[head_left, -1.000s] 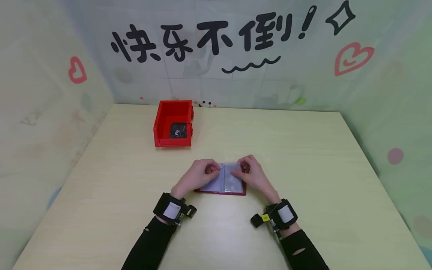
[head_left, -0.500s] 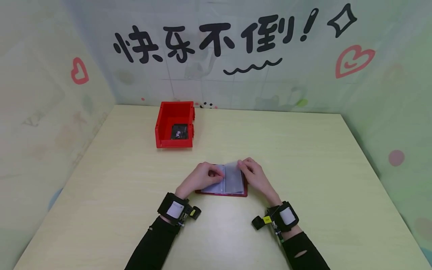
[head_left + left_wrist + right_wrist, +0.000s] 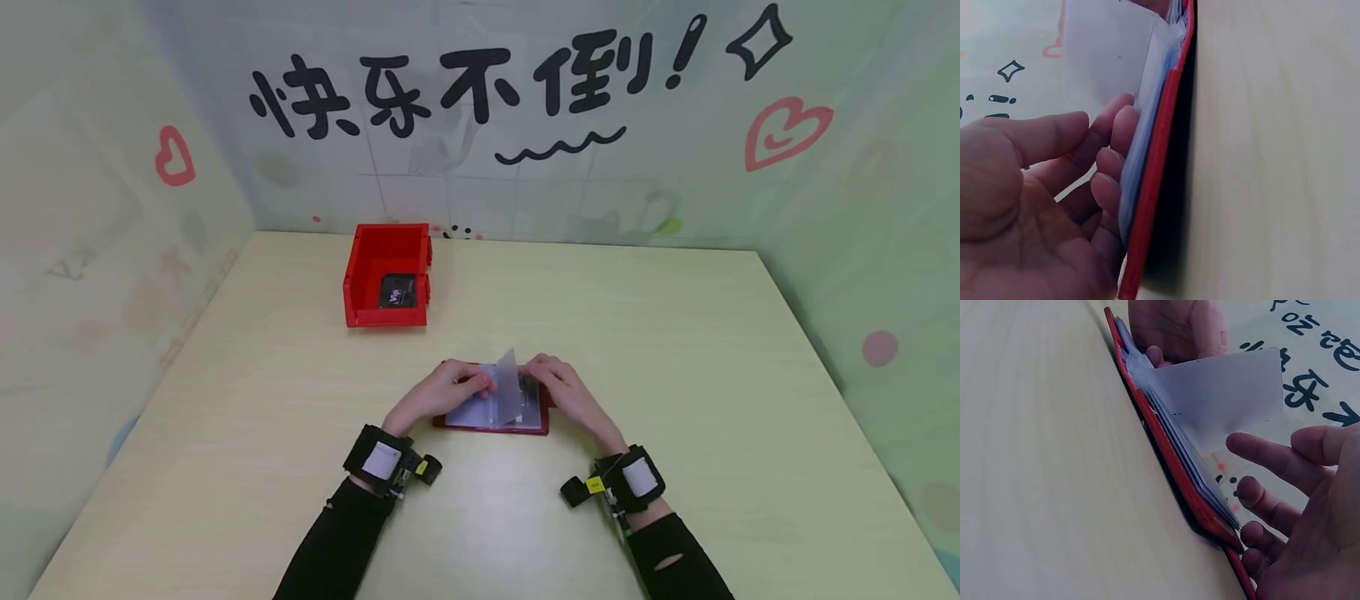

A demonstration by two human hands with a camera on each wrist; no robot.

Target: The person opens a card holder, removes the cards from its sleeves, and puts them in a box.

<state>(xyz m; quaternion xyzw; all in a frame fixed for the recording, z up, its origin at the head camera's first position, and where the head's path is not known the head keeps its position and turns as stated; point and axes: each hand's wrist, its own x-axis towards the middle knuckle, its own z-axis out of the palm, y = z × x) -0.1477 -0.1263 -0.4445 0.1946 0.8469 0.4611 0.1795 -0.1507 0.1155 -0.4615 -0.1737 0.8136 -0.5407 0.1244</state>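
A red card holder (image 3: 491,427) lies open on the table in front of me, with clear sleeve pages inside. One clear page (image 3: 508,388) stands upright over the middle fold, also seen in the right wrist view as the page (image 3: 1222,394). My left hand (image 3: 474,386) rests its fingers on the left stack of pages (image 3: 1138,150), pressing it down. My right hand (image 3: 534,375) is at the right half, fingers loosely extended behind the standing page, lower fingers (image 3: 1254,534) touching the red cover (image 3: 1175,462). I see nothing pinched in either hand.
A red bin (image 3: 360,275) stands at the back left of the pale wooden table (image 3: 675,350), with a black card (image 3: 397,292) lying inside. Decorated walls close the table on the left, back and right.
The clear page on the right half has lifted from flat to upright over the fold. My right hand has slid slightly toward the top of the holder; my left hand has stayed on the left pages.
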